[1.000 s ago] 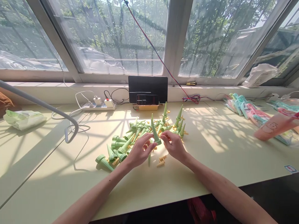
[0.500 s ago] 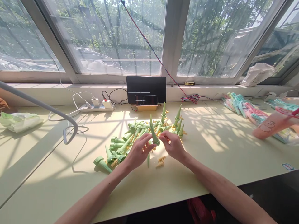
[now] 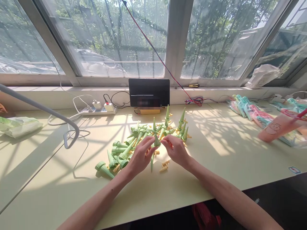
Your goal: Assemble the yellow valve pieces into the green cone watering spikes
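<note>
My left hand [image 3: 141,155] grips a green plastic plant watering spike [image 3: 156,141] by its wide base, the pointed end tilted away from me. Close against the base on the other side, my right hand [image 3: 177,151] has thumb and fingertips pinched together; whatever they hold is too small or hidden to make out. Beyond and left of my hands lies a heap of similar green spikes [image 3: 123,155]. Several of them stand upright at the right with yellow pieces, such as one tall spike [image 3: 181,118]. Loose yellow T-shaped valves [image 3: 164,166] lie on the table below my hands.
A black tablet [image 3: 149,91] leans at the back by the window. Left of it sits a power strip [image 3: 100,110] with cables. A grey curved rod [image 3: 55,113] crosses the left side. At right are a pink drink cup [image 3: 273,127] and bagged pastel items [image 3: 244,107].
The spike in my left hand has tipped, its point now aimed away and looking shorter. My right fingertips stay close beside its base. The view has shifted slightly.
</note>
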Action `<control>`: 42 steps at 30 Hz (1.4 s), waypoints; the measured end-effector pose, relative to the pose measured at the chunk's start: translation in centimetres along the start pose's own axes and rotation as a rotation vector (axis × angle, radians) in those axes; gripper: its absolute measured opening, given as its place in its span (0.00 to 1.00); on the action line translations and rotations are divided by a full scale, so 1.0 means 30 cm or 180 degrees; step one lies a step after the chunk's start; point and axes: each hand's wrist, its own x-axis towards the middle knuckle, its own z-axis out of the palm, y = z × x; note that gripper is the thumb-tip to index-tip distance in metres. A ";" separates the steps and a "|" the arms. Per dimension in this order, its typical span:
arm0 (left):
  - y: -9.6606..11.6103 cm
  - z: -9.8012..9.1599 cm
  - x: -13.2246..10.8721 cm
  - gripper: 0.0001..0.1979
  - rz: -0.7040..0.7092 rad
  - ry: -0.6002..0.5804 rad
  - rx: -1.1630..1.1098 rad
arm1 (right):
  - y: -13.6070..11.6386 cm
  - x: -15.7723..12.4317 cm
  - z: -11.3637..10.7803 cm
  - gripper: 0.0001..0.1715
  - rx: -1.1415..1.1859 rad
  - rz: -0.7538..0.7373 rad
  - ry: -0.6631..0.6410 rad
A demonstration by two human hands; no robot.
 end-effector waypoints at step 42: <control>0.061 -0.013 0.020 0.28 -0.1212 -0.0138 -0.0791 | -0.011 -0.001 -0.005 0.16 0.0204 -0.0155 -0.0052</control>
